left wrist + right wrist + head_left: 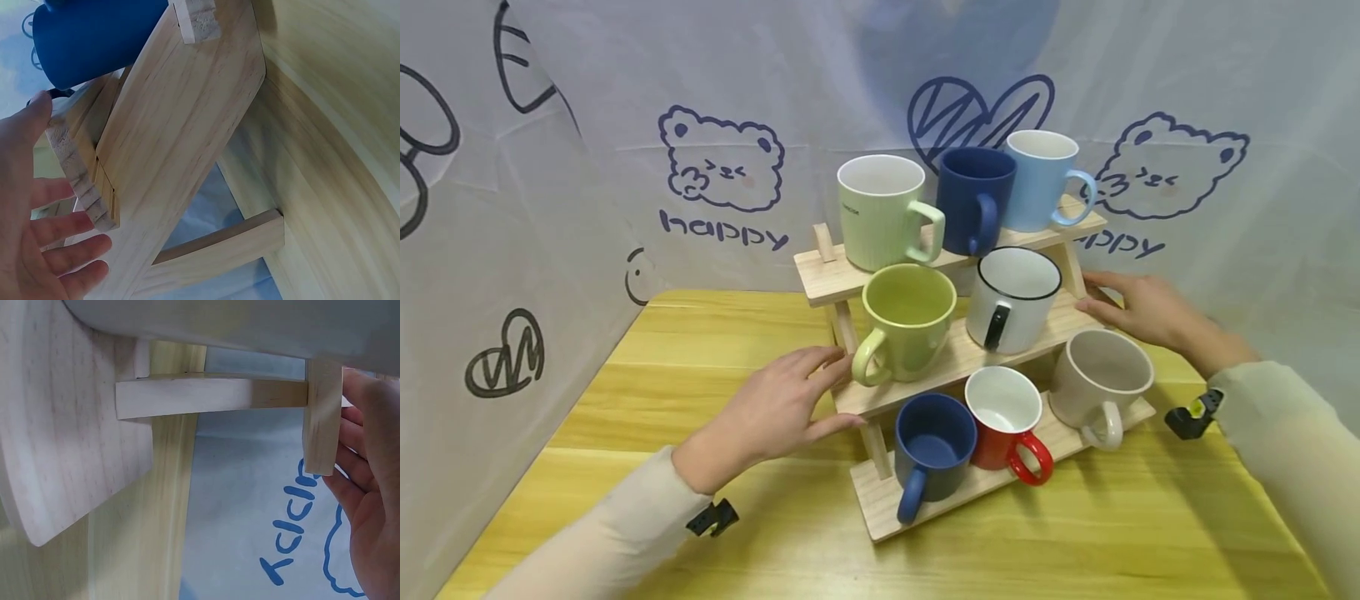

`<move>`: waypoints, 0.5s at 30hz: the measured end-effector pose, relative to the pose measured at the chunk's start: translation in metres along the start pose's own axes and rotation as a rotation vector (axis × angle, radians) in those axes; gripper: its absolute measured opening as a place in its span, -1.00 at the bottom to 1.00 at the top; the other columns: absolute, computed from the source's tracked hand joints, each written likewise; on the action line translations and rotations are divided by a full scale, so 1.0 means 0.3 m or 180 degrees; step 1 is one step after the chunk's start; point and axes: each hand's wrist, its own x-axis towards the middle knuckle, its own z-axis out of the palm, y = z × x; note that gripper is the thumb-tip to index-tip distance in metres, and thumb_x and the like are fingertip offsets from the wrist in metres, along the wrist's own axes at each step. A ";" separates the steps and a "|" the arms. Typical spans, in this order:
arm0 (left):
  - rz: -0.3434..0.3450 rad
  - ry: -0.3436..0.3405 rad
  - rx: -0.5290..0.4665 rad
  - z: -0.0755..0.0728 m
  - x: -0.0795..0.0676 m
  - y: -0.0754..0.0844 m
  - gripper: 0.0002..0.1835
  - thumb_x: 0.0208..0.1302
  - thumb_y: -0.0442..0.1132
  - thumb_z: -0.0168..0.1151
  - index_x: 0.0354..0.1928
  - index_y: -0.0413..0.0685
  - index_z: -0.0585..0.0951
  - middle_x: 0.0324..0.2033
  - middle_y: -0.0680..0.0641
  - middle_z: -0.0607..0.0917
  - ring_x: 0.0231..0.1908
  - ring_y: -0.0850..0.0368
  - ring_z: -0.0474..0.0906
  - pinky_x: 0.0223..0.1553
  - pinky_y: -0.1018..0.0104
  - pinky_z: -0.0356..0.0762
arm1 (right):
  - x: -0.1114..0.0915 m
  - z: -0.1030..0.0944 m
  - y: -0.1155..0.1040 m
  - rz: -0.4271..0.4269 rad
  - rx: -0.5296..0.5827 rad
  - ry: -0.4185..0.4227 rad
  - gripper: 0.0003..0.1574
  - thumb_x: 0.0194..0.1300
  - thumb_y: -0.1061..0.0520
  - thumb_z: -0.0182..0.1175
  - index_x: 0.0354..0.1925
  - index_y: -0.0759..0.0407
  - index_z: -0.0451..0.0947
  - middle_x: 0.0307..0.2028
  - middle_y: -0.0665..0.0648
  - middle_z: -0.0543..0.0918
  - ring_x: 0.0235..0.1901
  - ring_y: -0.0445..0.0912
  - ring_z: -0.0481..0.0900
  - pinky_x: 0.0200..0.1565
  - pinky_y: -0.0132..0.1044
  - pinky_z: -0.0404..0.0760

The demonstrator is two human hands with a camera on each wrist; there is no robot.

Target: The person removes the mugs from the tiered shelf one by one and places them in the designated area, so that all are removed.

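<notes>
A three-tier wooden mug rack [958,360] stands angled on the table with mugs on every tier. At the left end of its middle shelf is my left hand [775,408], its fingers spread and fairly straight. In the left wrist view, that thumb lies by the shelf's front edge and the fingertips are at the board's end. My right hand [1150,308] holds the opposite end of the middle shelf, thumb in front and fingers behind the board [322,425]. Nearest the left hand is a yellow-green mug [910,321]; a beige mug [1097,375] stands close to the right hand.
On top stand a pale green mug [876,217], a dark blue mug [962,208] and a light blue mug [1030,192]. A white black-rimmed mug [1011,312] is mid-tier. Below are a navy mug [928,467] and a red mug [992,446]. A printed curtain [722,267] hangs behind.
</notes>
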 end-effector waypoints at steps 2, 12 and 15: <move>0.0003 -0.0043 0.0019 -0.001 -0.001 -0.001 -0.11 0.22 0.44 0.08 0.31 -0.15 0.46 0.17 -0.24 0.53 0.13 -0.20 0.50 0.18 -0.04 0.45 | 0.000 0.003 0.003 -0.0074 0.0025 0.0073 -0.20 0.40 -0.20 0.15 0.39 0.22 0.29 0.13 0.45 0.53 0.05 0.39 0.51 0.04 0.31 0.45; 0.0012 -0.0140 0.0063 0.002 -0.006 0.010 -0.14 0.24 0.35 0.17 0.36 -0.14 0.40 0.19 -0.31 0.52 0.12 -0.24 0.51 0.16 -0.06 0.48 | -0.029 0.011 0.033 -0.0457 0.0099 0.0023 -0.29 0.31 -0.10 0.28 0.36 0.02 0.40 0.26 0.29 0.47 0.14 0.36 0.46 0.08 0.35 0.39; -0.0008 -0.0150 0.0072 -0.001 -0.006 0.010 -0.16 0.24 0.34 0.17 0.36 -0.14 0.41 0.19 -0.32 0.52 0.12 -0.25 0.51 0.15 -0.06 0.48 | -0.024 0.008 0.035 -0.0561 0.0100 -0.0049 -0.31 0.28 -0.06 0.31 0.33 0.02 0.44 0.28 0.27 0.45 0.14 0.35 0.45 0.07 0.36 0.40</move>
